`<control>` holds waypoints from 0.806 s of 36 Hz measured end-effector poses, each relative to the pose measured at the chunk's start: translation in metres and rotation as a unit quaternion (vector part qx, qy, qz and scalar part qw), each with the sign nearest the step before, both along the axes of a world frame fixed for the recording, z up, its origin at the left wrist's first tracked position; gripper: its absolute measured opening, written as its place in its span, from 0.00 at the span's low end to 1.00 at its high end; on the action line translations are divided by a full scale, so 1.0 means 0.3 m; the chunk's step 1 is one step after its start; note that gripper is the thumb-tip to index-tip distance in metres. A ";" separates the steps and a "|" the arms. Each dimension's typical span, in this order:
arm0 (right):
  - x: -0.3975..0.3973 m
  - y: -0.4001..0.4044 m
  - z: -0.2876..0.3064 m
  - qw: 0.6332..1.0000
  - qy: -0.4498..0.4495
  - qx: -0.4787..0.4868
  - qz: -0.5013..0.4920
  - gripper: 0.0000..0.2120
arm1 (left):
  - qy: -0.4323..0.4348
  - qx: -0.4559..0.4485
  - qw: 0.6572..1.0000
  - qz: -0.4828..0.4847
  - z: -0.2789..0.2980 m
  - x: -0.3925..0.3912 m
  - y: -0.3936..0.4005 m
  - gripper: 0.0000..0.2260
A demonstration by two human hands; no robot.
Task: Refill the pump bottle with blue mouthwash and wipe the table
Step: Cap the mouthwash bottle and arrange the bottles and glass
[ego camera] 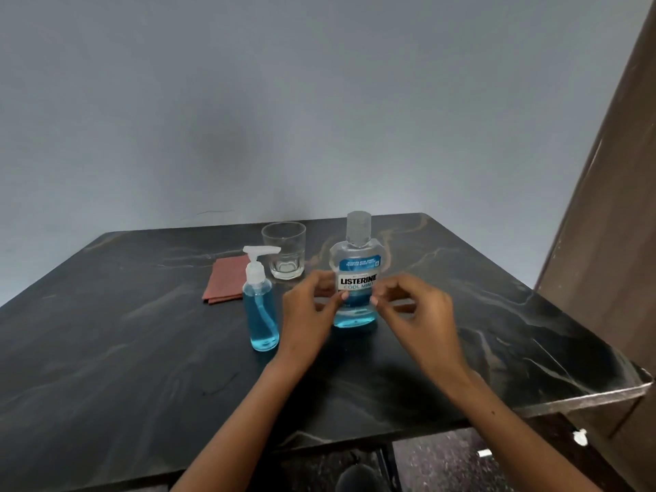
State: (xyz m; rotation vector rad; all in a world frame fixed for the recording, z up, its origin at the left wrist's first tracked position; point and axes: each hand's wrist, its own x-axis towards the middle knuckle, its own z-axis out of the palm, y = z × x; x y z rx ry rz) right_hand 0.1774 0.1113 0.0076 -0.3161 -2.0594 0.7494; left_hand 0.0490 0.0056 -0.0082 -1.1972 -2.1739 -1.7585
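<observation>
The mouthwash bottle (pixel 357 268) stands upright on the dark marbled table (pixel 142 349), its clear cap on and blue liquid filling only its lower part. My left hand (pixel 309 314) is at the bottle's left side, fingers loosely curled, thumb tip against the label. My right hand (pixel 415 314) is at its right side, also loosely curled, fingertips at the bottle's edge. Neither hand wraps around the bottle. The pump bottle (pixel 260 303) stands just left of my left hand, pump on, blue liquid up to its shoulder. A folded reddish cloth (pixel 225 282) lies behind it.
An empty clear glass (pixel 285 249) stands behind the pump bottle, beside the cloth. The table's right edge (pixel 585 399) and near edge are close to my arms. A brown wooden panel (pixel 610 207) rises at the right. A grey wall is behind the table.
</observation>
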 end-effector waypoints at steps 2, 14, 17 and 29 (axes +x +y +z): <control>0.005 -0.010 -0.025 0.998 -0.059 -0.005 0.028 0.06 | -0.012 0.000 1.000 -0.011 0.007 -0.005 0.015 0.10; -0.002 -0.018 -0.049 0.979 -0.189 0.075 0.034 0.06 | -0.056 -0.034 0.995 -0.076 0.076 0.018 0.147 0.15; -0.008 -0.019 -0.049 0.977 -0.193 0.082 0.036 0.07 | -0.032 -0.042 0.997 -0.058 0.087 0.026 0.097 0.15; -0.117 -0.085 -0.026 0.977 -0.195 0.069 0.051 0.06 | 0.128 0.092 0.978 0.137 0.052 0.051 -0.331 0.11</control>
